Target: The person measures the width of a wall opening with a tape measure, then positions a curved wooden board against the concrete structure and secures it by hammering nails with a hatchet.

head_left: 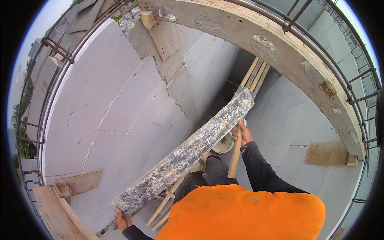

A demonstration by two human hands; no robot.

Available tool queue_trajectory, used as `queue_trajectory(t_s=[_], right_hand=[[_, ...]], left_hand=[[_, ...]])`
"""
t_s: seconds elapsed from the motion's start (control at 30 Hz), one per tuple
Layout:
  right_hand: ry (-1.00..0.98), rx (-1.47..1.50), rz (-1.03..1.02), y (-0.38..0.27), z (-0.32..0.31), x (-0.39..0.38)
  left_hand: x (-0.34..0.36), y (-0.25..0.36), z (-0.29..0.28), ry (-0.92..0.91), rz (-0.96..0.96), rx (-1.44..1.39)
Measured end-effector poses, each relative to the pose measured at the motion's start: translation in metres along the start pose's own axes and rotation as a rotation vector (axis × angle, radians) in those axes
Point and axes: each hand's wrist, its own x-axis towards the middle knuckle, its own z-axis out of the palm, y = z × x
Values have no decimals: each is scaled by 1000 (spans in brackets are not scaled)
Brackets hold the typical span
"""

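Observation:
A long plank (182,154), crusted with dark stains and pale mortar, slants in front of me from lower left to upper right. Its near end rests in my left hand (122,219), the thumb on the edge and the other fingers partly hidden beneath. Toward the far end, my right hand (245,134) is closed round a smooth wooden handle (235,156), with the thumb up against the plank's edge. Whatever the handle joins to is hidden behind the plank. Below the plank, near my legs, is a pale bucket (222,146) with a green rim and something inside.
Pale block walls (116,92) stand on both sides. A curved plank (208,22) spans the far side, with steel bars (352,92) along it. Bamboo poles (256,76) run below me. Wooden boards (86,182) are fixed at lower left; another board (326,154) is at right.

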Motion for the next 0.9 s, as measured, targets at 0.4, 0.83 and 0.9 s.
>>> queue_trajectory(t_s=[0.4, 0.83, 0.9], right_hand=[[-48, 327, -657, -24, -7, -192], [-269, 324, -982, 7, 15, -318], [-289, 313, -1081, -10, 35, -335]], left_hand=[[160, -61, 103, -258, -28, -286], [250, -79, 146, -1070, -202, -500], [247, -59, 180, -915, -129, -444]])
